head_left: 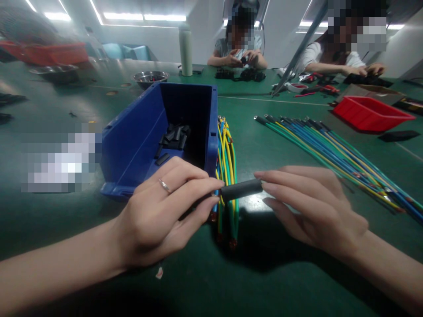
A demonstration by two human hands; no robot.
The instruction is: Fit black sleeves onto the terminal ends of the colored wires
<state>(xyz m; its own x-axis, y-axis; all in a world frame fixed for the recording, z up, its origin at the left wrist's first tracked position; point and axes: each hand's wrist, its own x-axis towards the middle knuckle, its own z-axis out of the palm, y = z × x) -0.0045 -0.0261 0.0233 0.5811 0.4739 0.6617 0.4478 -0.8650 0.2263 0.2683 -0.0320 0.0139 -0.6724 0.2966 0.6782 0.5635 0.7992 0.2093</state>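
Note:
A short black heat-shrink tube (241, 189) is held nearly level in front of me, tilted slightly up to the right. My left hand (168, 207), with a ring on one finger, pinches at the tube's left end. The fingertips of my right hand (307, 207) close on its right end. Just behind and below the tube lies a bundle of yellow, green and blue wires (228, 163) with copper-coloured ends toward me. Left of that bundle stands a blue bin (132, 127) holding several black tube pieces (175, 136).
Across the green table (280, 273), more wires (324, 149) with black-sleeved ends lie fanned at right. A red tray (370, 114) sits beyond them. Farther back are a metal bowl (151, 78), a pale bottle (185, 50) and two people working with their hands.

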